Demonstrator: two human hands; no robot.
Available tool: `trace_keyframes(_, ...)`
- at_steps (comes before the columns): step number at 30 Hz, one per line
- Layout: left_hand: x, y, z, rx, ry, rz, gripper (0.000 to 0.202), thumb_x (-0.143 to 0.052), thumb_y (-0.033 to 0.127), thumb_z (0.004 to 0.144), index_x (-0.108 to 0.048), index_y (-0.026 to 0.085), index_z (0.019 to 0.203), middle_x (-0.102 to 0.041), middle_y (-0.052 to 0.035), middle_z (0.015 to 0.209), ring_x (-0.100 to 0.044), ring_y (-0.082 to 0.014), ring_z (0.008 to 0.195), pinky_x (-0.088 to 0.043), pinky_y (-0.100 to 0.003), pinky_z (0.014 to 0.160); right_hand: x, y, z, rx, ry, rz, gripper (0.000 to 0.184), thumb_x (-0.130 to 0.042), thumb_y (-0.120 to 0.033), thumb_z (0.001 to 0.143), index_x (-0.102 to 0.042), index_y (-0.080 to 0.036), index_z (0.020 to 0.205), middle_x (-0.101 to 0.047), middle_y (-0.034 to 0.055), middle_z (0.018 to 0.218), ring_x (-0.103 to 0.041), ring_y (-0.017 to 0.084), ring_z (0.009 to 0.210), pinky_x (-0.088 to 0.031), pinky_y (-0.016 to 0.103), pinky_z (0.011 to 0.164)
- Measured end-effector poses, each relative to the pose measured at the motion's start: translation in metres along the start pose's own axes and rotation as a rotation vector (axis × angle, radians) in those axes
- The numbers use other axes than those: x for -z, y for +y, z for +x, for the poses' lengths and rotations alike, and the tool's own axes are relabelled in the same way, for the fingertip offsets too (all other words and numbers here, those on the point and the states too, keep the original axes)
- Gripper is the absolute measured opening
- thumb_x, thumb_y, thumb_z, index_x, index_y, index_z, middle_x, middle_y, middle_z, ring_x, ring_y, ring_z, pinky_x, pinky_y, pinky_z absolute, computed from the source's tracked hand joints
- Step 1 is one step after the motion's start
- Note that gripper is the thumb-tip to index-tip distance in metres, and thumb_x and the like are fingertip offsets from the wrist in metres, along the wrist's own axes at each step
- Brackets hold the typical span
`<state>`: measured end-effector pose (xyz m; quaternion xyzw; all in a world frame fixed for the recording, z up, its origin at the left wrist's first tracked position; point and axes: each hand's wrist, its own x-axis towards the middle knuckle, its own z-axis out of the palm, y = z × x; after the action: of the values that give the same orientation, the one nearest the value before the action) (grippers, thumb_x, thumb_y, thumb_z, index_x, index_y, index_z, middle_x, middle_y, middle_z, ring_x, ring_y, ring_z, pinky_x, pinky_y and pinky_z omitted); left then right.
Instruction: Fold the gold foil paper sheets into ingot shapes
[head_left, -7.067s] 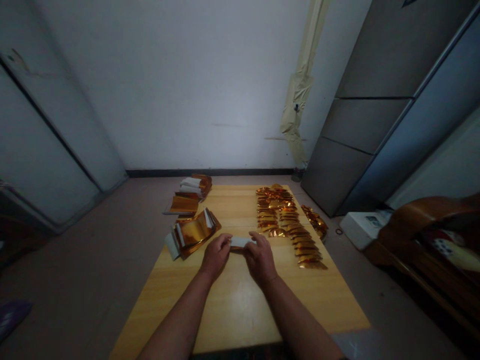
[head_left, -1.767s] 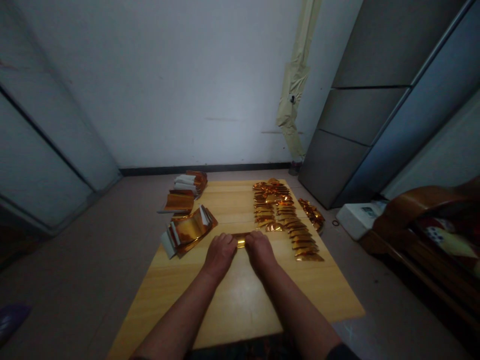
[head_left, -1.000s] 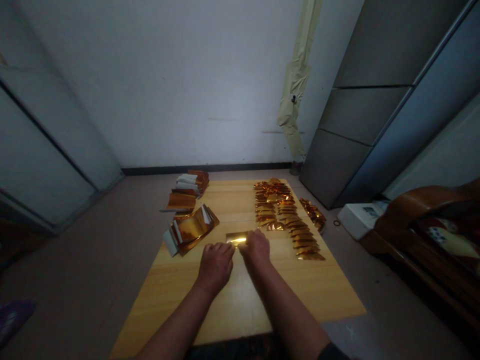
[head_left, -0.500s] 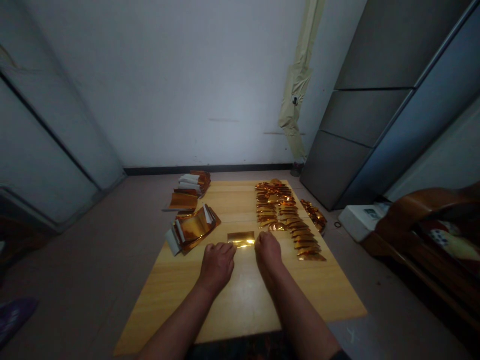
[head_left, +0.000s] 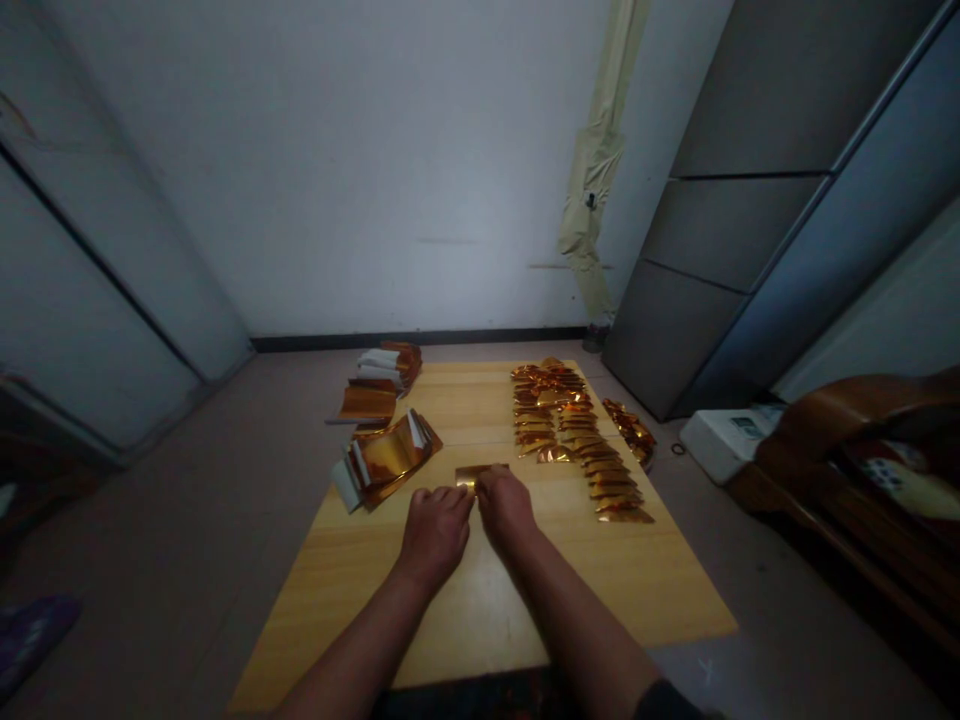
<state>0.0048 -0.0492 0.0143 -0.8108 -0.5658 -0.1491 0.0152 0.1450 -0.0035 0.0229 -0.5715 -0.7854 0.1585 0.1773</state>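
A shiny gold foil paper sheet [head_left: 466, 478] lies flat on the wooden table, partly covered by my right hand. My left hand [head_left: 437, 525] is closed at the sheet's lower left corner, its fingertips pressed on the near edge. Curled fingers of my right hand [head_left: 506, 505] press on the sheet near its middle. To the left lies a stack of loose gold foil sheets [head_left: 391, 455] with pale undersides. Rows of folded gold foil pieces [head_left: 592, 440] stand on the right.
More foil sheets [head_left: 367, 400] hang over the table's [head_left: 472, 630] far left edge. Beyond the right edge sits a heap of folded gold pieces [head_left: 630, 430]. A white box [head_left: 716, 445] and a carved wooden seat [head_left: 847, 460] are at the right, below a grey refrigerator [head_left: 712, 230].
My right hand has slid left along the foil sheet, from its right end to about its middle. My left hand stays in place.
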Motion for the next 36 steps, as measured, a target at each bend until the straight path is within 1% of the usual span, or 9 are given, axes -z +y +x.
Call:
trace_keyframes(7,-0.004,0.001,-0.005,0.029,0.054,-0.038,0.04,-0.053,0.01,0.08,-0.062,0.025,0.116,-0.066,-0.0059,0.124,-0.06,-0.0251,0.111,-0.03,-0.051,0.097,0.01,0.019,-0.004,-0.174,0.005,-0.082,0.022,-0.045,-0.018,0.091,-0.066,-0.022,0.091,-0.064,0.0051,0.094,-0.057,0.017,0.083,-0.035,0.025,0.067)
trace_keyframes(9,-0.004,0.002,-0.004,0.03,0.064,-0.039,0.039,-0.052,0.01,0.08,-0.063,0.025,0.114,-0.067,-0.0064,0.122,-0.061,-0.0254,0.109,-0.029,-0.052,0.099,0.011,0.025,-0.006,-0.172,0.047,-0.056,0.024,-0.047,-0.015,0.088,-0.065,-0.022,0.101,-0.063,0.0055,0.103,-0.058,0.017,0.089,-0.037,0.024,0.07)
trace_keyframes(12,-0.003,0.003,0.0,0.035,0.08,-0.035,0.031,-0.051,0.012,0.083,-0.064,0.024,0.108,-0.068,-0.007,0.119,-0.063,-0.0256,0.106,-0.026,-0.055,0.102,0.011,0.027,-0.006,-0.14,0.137,0.012,0.039,-0.05,-0.015,0.084,-0.057,-0.022,0.122,-0.057,0.0066,0.123,-0.056,0.017,0.103,-0.039,0.024,0.078)
trace_keyframes(14,-0.004,0.003,0.002,0.035,0.091,-0.045,0.027,-0.05,0.014,0.085,-0.064,0.023,0.106,-0.069,-0.0074,0.118,-0.063,-0.0258,0.106,-0.024,-0.056,0.104,0.011,0.024,-0.004,-0.138,0.144,0.038,0.043,-0.051,-0.02,0.085,-0.054,-0.022,0.128,-0.057,0.0066,0.125,-0.056,0.018,0.106,-0.039,0.024,0.079)
trace_keyframes(18,-0.007,-0.001,0.006,0.046,0.097,-0.058,0.026,-0.048,0.018,0.089,-0.062,0.024,0.11,-0.068,-0.0081,0.12,-0.059,-0.0268,0.113,-0.022,-0.058,0.106,0.013,0.017,-0.003,-0.165,0.047,-0.019,0.023,-0.05,-0.025,0.089,-0.064,-0.022,0.106,-0.065,0.0051,0.102,-0.059,0.017,0.092,-0.036,0.024,0.071)
trace_keyframes(21,-0.009,-0.003,0.01,0.074,0.089,-0.065,0.028,-0.048,0.024,0.091,-0.06,0.026,0.116,-0.067,-0.0074,0.122,-0.054,-0.0285,0.12,-0.021,-0.06,0.105,0.013,0.014,-0.004,-0.172,-0.024,-0.079,0.017,-0.049,-0.023,0.089,-0.066,-0.022,0.092,-0.067,0.004,0.094,-0.06,0.015,0.083,-0.032,0.024,0.065)
trace_keyframes(24,-0.008,-0.002,0.016,0.085,0.072,-0.067,0.027,-0.048,0.028,0.092,-0.061,0.029,0.115,-0.067,-0.0057,0.121,-0.053,-0.0286,0.12,-0.022,-0.06,0.104,0.01,0.014,-0.007,-0.174,-0.027,-0.094,0.016,-0.05,-0.022,0.087,-0.066,-0.023,0.09,-0.068,0.0035,0.092,-0.061,0.015,0.081,-0.031,0.025,0.064)
trace_keyframes(29,-0.008,0.001,0.019,0.076,0.063,-0.066,0.021,-0.05,0.028,0.091,-0.065,0.028,0.106,-0.066,-0.0058,0.121,-0.056,-0.0268,0.115,-0.025,-0.057,0.102,0.007,0.014,-0.009,-0.192,-0.019,-0.111,0.016,-0.051,-0.021,0.085,-0.067,-0.023,0.09,-0.07,0.0039,0.09,-0.062,0.016,0.079,-0.03,0.025,0.063)
trace_keyframes(36,-0.011,-0.002,0.015,0.047,0.146,-0.087,0.024,-0.05,0.025,0.089,-0.064,0.027,0.109,-0.06,-0.0077,0.133,-0.056,-0.0258,0.117,-0.028,-0.054,0.103,0.007,0.013,-0.009,-0.219,0.021,-0.101,0.018,-0.047,-0.022,0.089,-0.065,-0.022,0.088,-0.069,0.0026,0.088,-0.061,0.015,0.074,-0.028,0.026,0.062)
